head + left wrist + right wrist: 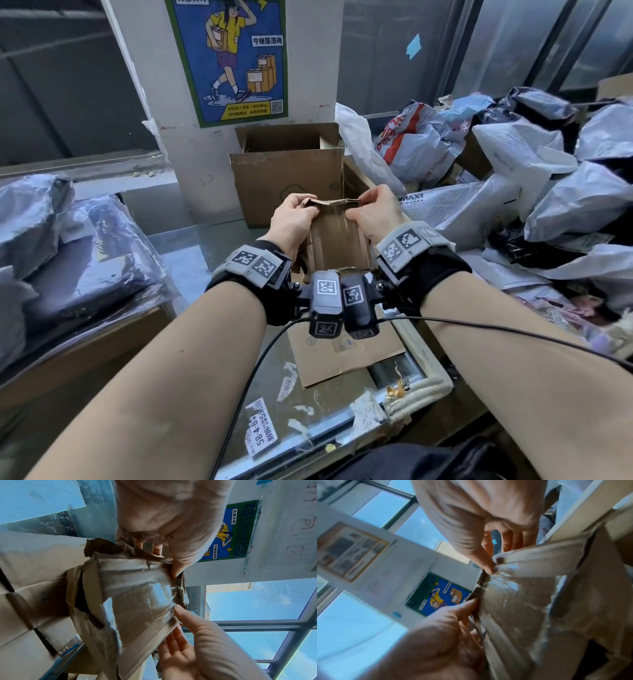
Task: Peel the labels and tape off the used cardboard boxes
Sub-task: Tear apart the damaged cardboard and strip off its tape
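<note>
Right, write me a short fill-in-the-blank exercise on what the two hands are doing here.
1. Both hands grip the top edge of a crumpled brown ____ piece.
2. Shiny clear ____ covers its surface, as the left wrist view shows.
3. The left hand and right hand work in front of an open brown box standing below a blue ____ on the pillar.

Missing words: cardboard; tape; poster

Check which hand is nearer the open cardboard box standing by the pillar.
Right, narrowly. The right hand pinches the far edge of the held cardboard piece in front of the open box's near right corner. The left hand grips the same edge, in front of the box's near wall.
</note>
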`<move>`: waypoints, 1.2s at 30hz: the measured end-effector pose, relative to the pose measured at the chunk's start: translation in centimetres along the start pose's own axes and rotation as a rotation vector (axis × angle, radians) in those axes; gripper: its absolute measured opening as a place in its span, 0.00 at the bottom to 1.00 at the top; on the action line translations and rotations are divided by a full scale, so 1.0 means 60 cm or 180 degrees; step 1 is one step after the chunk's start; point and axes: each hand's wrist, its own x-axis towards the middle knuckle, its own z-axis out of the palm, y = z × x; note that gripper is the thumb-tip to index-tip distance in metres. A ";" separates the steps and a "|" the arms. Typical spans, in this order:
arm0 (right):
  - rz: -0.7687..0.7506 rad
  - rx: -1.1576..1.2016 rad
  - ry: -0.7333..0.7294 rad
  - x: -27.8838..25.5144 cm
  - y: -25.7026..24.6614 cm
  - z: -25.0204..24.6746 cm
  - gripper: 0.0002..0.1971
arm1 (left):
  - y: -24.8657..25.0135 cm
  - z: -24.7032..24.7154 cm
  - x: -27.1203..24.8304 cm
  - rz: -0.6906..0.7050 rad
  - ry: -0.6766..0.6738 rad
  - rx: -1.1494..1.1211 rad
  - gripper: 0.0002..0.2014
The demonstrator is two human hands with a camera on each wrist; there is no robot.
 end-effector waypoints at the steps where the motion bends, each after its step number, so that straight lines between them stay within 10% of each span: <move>1: -0.0172 -0.0271 0.0193 -0.002 -0.001 0.001 0.09 | 0.000 0.000 0.001 -0.0009 0.0013 0.0004 0.08; 19: -0.1162 -0.1195 0.0099 -0.027 0.001 0.031 0.15 | -0.001 -0.044 0.028 -0.0113 0.0012 0.0419 0.07; 25: -0.0499 -0.0304 -0.0205 -0.007 -0.018 0.041 0.06 | -0.007 -0.051 0.035 -0.0084 0.0090 0.0486 0.07; 36: -0.0683 -0.1280 -0.0565 0.002 -0.043 0.034 0.09 | -0.013 -0.058 0.039 -0.0057 0.0073 0.0524 0.06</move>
